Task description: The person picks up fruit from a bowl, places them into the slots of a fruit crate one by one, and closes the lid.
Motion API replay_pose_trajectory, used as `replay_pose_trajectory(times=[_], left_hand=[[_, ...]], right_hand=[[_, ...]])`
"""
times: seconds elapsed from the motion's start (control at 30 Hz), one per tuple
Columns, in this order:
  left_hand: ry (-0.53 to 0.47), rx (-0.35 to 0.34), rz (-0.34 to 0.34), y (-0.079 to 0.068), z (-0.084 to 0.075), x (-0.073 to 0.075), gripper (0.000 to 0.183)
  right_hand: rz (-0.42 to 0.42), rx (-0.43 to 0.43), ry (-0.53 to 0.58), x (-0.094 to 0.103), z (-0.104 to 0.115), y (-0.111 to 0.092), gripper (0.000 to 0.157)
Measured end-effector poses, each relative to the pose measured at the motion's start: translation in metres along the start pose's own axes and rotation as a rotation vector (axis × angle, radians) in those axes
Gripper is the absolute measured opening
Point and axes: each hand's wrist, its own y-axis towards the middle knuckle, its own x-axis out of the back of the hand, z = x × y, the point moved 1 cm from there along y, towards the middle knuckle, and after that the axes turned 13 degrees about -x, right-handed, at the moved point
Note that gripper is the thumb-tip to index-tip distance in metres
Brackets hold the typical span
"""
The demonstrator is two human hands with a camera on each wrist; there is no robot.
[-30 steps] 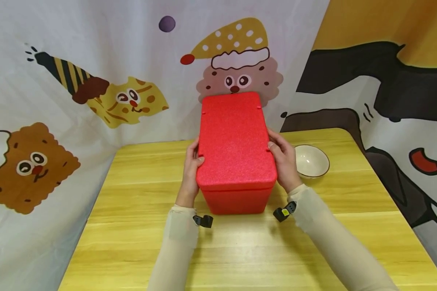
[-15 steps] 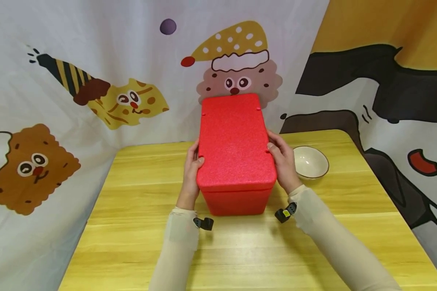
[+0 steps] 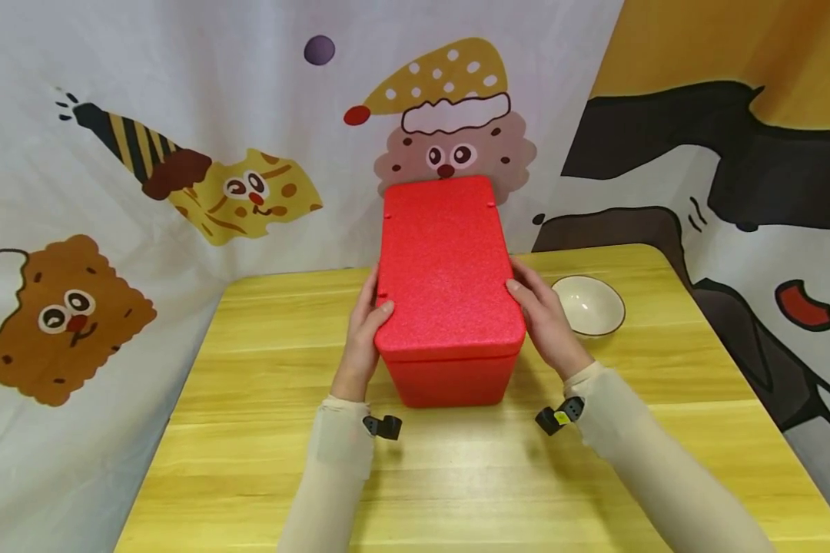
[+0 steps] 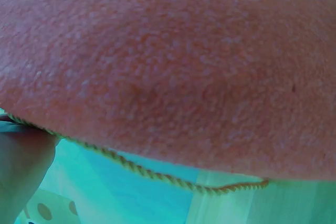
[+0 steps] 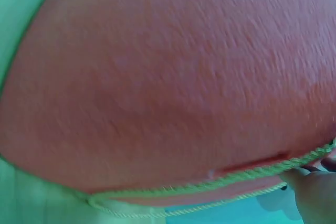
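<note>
A red foam box (image 3: 455,378) with a lid (image 3: 449,261) of the same red stands at the back of the table. My left hand (image 3: 363,326) grips its left side, the thumb on the lid's edge and the fingers down the side, partly hidden. On the right side my right hand (image 3: 545,319) holds the box likewise, thumb at the lid's edge. A twisted rope (image 4: 142,170) runs along the box in the left wrist view. Another rope (image 5: 210,186) crosses beside the hand in the right wrist view. The lid sits on the box; its inside is hidden.
A white bowl (image 3: 589,306) with a dark rim stands right of the box, close to my right hand. The wooden table (image 3: 263,430) extends in front. A printed cloth (image 3: 249,61) hangs behind the table.
My right wrist has shifted slightly right and toward me, and the right thumb has moved a little down the lid's edge. The left thumb now lies further over the lid. The box has not visibly moved.
</note>
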Motion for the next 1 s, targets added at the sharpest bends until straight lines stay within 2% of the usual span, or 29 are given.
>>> replay_pose_trajectory(times=[0.1, 0.33, 0.53, 0.8, 1.0], left_hand=[[0.009, 0.001, 0.015, -0.001, -0.001, 0.0, 0.071], [0.046, 0.003, 0.009, -0.003, -0.006, -0.001, 0.07], [0.058, -0.006, 0.006, -0.004, -0.011, 0.001, 0.069], [0.067, -0.004, 0.013, -0.003, -0.01, 0.003, 0.07], [0.067, 0.02, -0.007, -0.004, -0.004, 0.004, 0.069]], right_hand=[[-0.014, -0.004, -0.033, -0.003, -0.001, -0.003, 0.056], [-0.118, 0.031, -0.11, -0.004, 0.0, -0.005, 0.05], [-0.144, -0.006, -0.108, -0.008, 0.005, -0.004, 0.05], [-0.131, -0.073, -0.004, -0.01, 0.006, -0.003, 0.051], [-0.084, -0.102, -0.002, -0.004, 0.003, -0.004, 0.057]])
